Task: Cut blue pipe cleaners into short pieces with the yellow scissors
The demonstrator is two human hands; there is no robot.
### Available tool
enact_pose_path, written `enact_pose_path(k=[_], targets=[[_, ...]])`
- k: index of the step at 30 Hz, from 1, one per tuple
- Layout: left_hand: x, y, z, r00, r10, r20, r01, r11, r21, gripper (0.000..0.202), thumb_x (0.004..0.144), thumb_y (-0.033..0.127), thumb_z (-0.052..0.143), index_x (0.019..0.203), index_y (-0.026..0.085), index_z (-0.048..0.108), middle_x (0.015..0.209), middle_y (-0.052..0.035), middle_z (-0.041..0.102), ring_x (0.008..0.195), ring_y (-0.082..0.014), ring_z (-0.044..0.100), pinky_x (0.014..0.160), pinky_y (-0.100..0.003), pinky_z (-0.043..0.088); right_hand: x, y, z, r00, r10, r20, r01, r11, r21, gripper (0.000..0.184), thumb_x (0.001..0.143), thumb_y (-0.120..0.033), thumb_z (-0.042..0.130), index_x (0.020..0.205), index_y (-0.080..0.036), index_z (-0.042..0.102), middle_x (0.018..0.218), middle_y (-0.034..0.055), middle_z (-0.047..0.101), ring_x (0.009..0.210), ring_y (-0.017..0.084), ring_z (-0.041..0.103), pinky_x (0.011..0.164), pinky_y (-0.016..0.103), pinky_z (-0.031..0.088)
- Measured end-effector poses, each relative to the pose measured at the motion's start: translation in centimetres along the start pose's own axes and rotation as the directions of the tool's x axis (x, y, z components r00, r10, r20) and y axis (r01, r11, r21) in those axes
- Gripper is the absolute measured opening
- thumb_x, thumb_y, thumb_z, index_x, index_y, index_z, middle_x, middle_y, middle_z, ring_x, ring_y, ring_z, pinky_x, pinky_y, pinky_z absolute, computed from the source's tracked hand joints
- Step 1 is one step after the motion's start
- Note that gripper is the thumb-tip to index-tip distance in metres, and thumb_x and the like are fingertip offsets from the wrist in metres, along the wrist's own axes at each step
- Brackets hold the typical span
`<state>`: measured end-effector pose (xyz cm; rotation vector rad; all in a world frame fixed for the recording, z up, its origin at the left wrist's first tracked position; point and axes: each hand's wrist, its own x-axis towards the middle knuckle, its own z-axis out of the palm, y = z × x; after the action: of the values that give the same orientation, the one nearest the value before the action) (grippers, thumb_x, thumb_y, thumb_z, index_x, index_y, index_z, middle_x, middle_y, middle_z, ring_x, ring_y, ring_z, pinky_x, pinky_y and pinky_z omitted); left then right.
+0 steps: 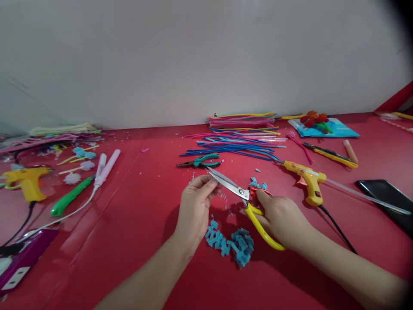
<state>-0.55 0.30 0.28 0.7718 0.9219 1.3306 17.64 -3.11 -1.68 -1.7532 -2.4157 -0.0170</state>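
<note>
My right hand [282, 217] grips a pair of scissors [229, 184] with yellow and red handles, the blades pointing up and to the left. My left hand [196, 206] is pinched closed beside the blade tips; whatever sits between its thumb and fingers is hidden or too small to name. Below the hands lies a heap of small cut blue pieces [241, 247], with a looser cluster of blue strips [217, 237] at its left. A few more blue bits [258, 184] rest behind the scissors.
Green-handled pliers [200, 162] lie beyond my left hand, before a pile of coloured pipe cleaners [238, 144]. A yellow glue gun [306, 176] and black phone [387, 200] are to the right. Leftward are another glue gun [29, 181], a pink hair straightener [108, 168] and a purple power strip [29, 258].
</note>
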Motion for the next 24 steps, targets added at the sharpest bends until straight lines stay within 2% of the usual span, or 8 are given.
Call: enact_pose_path(k=[4, 7, 11, 14, 16, 18, 21, 24], targets=[[0.1, 0.0, 0.0, 1.0, 0.01, 0.002, -0.01, 1.0, 0.021, 0.004, 0.067, 0.016, 0.059, 0.071, 0.015, 0.061, 0.069, 0.0, 0.06, 0.063, -0.0073, 0.053, 0.063, -0.02, 0.041, 0.2, 0.4, -0.1, 0.998, 0.053, 0.036, -0.056, 0.996, 0.07, 0.034, 0.078, -0.05, 0.034, 0.071, -0.018, 0.042, 0.051, 0.0017, 0.053, 0.043, 0.013, 0.047, 0.044, 0.025, 0.015], [0.0, -0.2, 0.3, 0.997, -0.069, 0.041, 0.069, 0.997, 0.02, 0.006, 0.066, 0.017, 0.061, 0.071, 0.014, 0.06, 0.066, -0.0006, 0.059, 0.061, -0.0083, 0.053, 0.062, -0.021, 0.041, 0.5, 0.3, -0.4, 0.99, 0.122, 0.074, -0.14, 0.93, 0.339, 0.029, 0.076, -0.047, 0.04, 0.069, -0.019, 0.043, 0.053, -0.0011, 0.05, 0.045, 0.011, 0.044, 0.043, 0.023, 0.02], [-0.6, -0.7, 0.7, 0.938, -0.268, 0.218, 0.256, 0.963, 0.082, 0.008, 0.067, 0.019, 0.06, 0.073, 0.014, 0.061, 0.063, -0.0022, 0.059, 0.059, -0.0093, 0.054, 0.059, -0.022, 0.041, 0.9, -0.5, -1.0, 0.957, 0.212, 0.2, -0.288, 0.583, 0.76, 0.025, 0.075, -0.043, 0.042, 0.076, -0.018, 0.047, 0.046, -0.0073, 0.039, 0.038, 0.007, 0.037, 0.04, 0.02, 0.027], [-1.1, -1.0, 1.0, 0.884, -0.353, 0.307, 0.313, 0.934, 0.173, 0.01, 0.07, 0.022, 0.058, 0.073, 0.013, 0.061, 0.064, -0.0033, 0.06, 0.057, -0.0088, 0.053, 0.057, -0.021, 0.039, 0.9, -0.7, -1.2, 0.932, 0.211, 0.294, -0.351, 0.328, 0.877, 0.028, 0.075, -0.044, 0.042, 0.083, -0.018, 0.048, 0.04, -0.0099, 0.036, 0.033, 0.006, 0.035, 0.036, 0.019, 0.028], [-1.3, -1.1, 1.2, 0.862, -0.375, 0.341, 0.316, 0.923, 0.218, 0.011, 0.07, 0.022, 0.057, 0.072, 0.013, 0.061, 0.064, -0.0036, 0.06, 0.056, -0.0086, 0.053, 0.056, -0.021, 0.039, 0.9, -0.6, -1.1, 0.935, 0.178, 0.306, -0.344, 0.244, 0.907, 0.029, 0.075, -0.045, 0.043, 0.084, -0.017, 0.047, 0.037, -0.0107, 0.035, 0.03, 0.007, 0.034, 0.034, 0.019, 0.029], [-1.4, -1.1, 1.3, 0.845, -0.394, 0.361, 0.323, 0.915, 0.243, 0.011, 0.07, 0.022, 0.058, 0.073, 0.012, 0.062, 0.063, -0.0039, 0.059, 0.056, -0.0089, 0.052, 0.056, -0.021, 0.039, 0.9, -0.5, -1.1, 0.938, 0.156, 0.309, -0.338, 0.221, 0.915, 0.029, 0.074, -0.044, 0.043, 0.083, -0.017, 0.047, 0.035, -0.0112, 0.034, 0.028, 0.007, 0.034, 0.034, 0.019, 0.031], [-1.5, -1.3, 1.3, 0.829, -0.419, 0.37, 0.335, 0.903, 0.27, 0.013, 0.068, 0.023, 0.059, 0.074, 0.012, 0.063, 0.062, -0.0045, 0.059, 0.056, -0.0102, 0.052, 0.056, -0.023, 0.04, 0.8, -0.5, -1.4, 0.932, 0.165, 0.322, -0.357, 0.267, 0.895, 0.024, 0.074, -0.041, 0.043, 0.077, -0.017, 0.047, 0.035, -0.0108, 0.035, 0.029, 0.006, 0.036, 0.034, 0.018, 0.031], [-1.5, -1.6, 1.4, 0.862, -0.378, 0.337, 0.281, 0.911, 0.303, 0.014, 0.067, 0.024, 0.061, 0.073, 0.012, 0.063, 0.064, -0.0048, 0.06, 0.057, -0.0115, 0.054, 0.057, -0.024, 0.041, 0.8, -0.8, -1.9, 0.927, 0.197, 0.318, -0.368, 0.324, 0.872, 0.019, 0.072, -0.037, 0.045, 0.07, -0.017, 0.046, 0.037, -0.0101, 0.035, 0.03, 0.005, 0.034, 0.033, 0.017, 0.027]])
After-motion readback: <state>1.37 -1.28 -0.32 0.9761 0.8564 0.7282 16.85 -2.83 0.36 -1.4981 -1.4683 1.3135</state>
